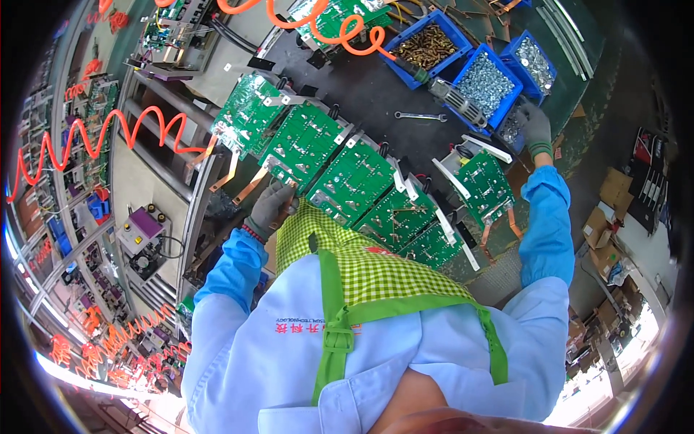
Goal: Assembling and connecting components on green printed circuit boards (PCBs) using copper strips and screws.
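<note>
My left hand (pixel 272 210), in a grey glove, is closed beside the near edge of a green circuit board (pixel 302 145). Its fingers curl inward, and what they hold, if anything, is too small to make out. At the far right, my gloved right hand (pixel 535 124) reaches into a blue bin of small metal parts (pixel 511 130); its fingertips are hard to see there. More green boards (pixel 351 181) lie in a slanting row in front of me, with white metal strips along them. Copper strips (pixel 251 184) stick out near my left hand. A separate board assembly (pixel 483 186) stands left of my right forearm.
A pneumatic screwdriver (pixel 457 101) on an orange coiled hose (pixel 347 32) lies against blue bins of brass screws (pixel 428 48), silvery fasteners (pixel 486 83) and washers (pixel 535 65). A wrench (pixel 421 116) rests on the dark bench. Metal rails (pixel 155 170) run at left.
</note>
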Motion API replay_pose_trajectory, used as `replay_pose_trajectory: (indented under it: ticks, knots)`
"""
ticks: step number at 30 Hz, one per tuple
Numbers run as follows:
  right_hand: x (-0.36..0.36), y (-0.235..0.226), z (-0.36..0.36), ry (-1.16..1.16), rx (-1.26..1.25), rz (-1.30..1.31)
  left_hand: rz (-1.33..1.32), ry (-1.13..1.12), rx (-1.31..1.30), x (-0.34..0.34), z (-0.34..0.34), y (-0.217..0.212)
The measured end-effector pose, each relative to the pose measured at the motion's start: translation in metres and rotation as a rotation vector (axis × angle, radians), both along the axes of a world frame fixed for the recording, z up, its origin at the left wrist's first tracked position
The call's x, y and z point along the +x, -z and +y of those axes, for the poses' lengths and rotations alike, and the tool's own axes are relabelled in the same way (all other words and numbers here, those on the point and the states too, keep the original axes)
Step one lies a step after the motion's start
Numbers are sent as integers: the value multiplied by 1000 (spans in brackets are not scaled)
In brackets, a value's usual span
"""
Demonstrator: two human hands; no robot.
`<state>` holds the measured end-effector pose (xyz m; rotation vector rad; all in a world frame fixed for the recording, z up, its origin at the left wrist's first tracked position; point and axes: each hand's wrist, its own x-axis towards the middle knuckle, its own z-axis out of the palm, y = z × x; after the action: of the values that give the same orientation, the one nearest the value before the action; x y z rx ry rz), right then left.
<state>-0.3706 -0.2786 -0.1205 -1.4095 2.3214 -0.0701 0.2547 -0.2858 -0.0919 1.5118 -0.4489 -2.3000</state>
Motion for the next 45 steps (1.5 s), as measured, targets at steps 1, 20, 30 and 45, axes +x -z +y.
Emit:
replay_pose_trajectory:
  ticks: [1,20,30,45]
  knots:
    - [9,-2,-9,-67,-169,50,-4,11,-13,3,-1,0]
    - [72,-6,-43,-528,-100,127,-218,23,-147,-4,8,1]
    - [207,-225,-34,-370,-701,-225,-118,168,-191,5,0,-7]
    - [464,-64,26,-673,-393,-226,134,126,-158,4,-3,20]
